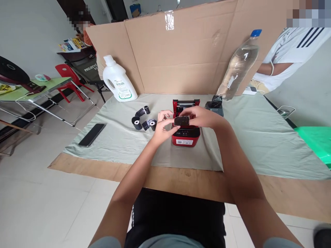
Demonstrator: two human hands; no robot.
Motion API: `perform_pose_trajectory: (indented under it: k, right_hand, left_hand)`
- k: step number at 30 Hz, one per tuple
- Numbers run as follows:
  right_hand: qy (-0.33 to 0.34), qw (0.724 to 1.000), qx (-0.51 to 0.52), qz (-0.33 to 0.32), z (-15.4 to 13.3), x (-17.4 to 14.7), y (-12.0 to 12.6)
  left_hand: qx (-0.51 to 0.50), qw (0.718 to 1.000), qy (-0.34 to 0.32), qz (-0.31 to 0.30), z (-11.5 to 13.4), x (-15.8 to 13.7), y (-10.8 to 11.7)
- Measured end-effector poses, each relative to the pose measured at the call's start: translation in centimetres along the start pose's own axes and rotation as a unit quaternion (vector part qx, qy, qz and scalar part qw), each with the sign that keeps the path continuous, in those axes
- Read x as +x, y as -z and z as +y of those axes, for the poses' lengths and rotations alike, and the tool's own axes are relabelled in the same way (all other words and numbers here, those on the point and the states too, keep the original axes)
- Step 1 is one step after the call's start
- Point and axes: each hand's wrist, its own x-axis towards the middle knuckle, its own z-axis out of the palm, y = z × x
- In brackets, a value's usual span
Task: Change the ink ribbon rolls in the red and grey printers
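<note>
Hands, left (pixel 162 128) and right (pixel 205 117), pinch a black piece (pixel 181 121) between them, partly hiding the red machine (pixel 186 136) behind.

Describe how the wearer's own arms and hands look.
The left hand and right hand are bare: no gloves, and I see no rings, watch or bracelet. The left forearm and right forearm are uncovered, without visible cables or markings. Short grey-blue sleeves show at the bottom edge, the left sleeve and right sleeve both plain.
</note>
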Motion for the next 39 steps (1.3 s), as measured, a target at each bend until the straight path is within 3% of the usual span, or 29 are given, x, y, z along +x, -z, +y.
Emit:
perform_pose_trajectory:
  k: [7,11,16,21,26,29,31,33,36,37,39]
  right_hand:
    - [-0.059,0.971,-0.221,0.068,4.1,1.5,-1.3]
    - [-0.087,0.951,-0.279,0.098,5.0,2.4,-2.8]
    - [-0.111,0.944,-0.290,0.108,4.9,2.6,-3.3]
    - [-0.154,0.921,-0.354,0.061,4.3,2.9,-3.5]
    - [-0.191,0.903,-0.384,0.035,2.8,3.2,-3.8]
    - [-0.171,0.919,-0.353,0.047,1.8,2.4,-2.8]
    - [-0.116,0.948,-0.284,0.082,1.2,1.6,-1.6]
    - [-0.051,0.961,-0.211,0.171,1.1,1.0,-0.5]
    - [0.018,0.915,-0.183,0.358,1.9,1.0,0.3]
    - [0.032,0.901,-0.188,0.390,2.3,1.3,0.4]
    - [0.048,0.901,-0.194,0.386,3.2,1.9,0.4]
  left_hand:
    - [0.016,1.000,0.010,0.003,0.0,-3.0,-0.8]
    - [0.023,0.999,0.004,-0.047,0.7,-3.2,-0.9]
    - [0.056,0.994,-0.048,-0.076,0.8,-3.4,-0.9]
    - [0.158,0.981,-0.073,-0.082,1.0,-3.6,-0.9]
    - [0.192,0.973,-0.098,-0.084,1.1,-3.6,-1.0]
    - [0.185,0.973,-0.114,-0.075,1.1,-3.6,-0.9]
    - [0.179,0.972,-0.141,-0.059,1.1,-3.6,-0.9]
    - [0.177,0.969,-0.166,-0.049,1.3,-3.6,-0.8]
    - [0.183,0.963,-0.188,-0.054,1.6,-3.5,-0.9]
    - [0.184,0.962,-0.195,-0.055,1.8,-3.5,-0.9]
    - [0.181,0.960,-0.208,-0.050,1.9,-3.5,-0.8]
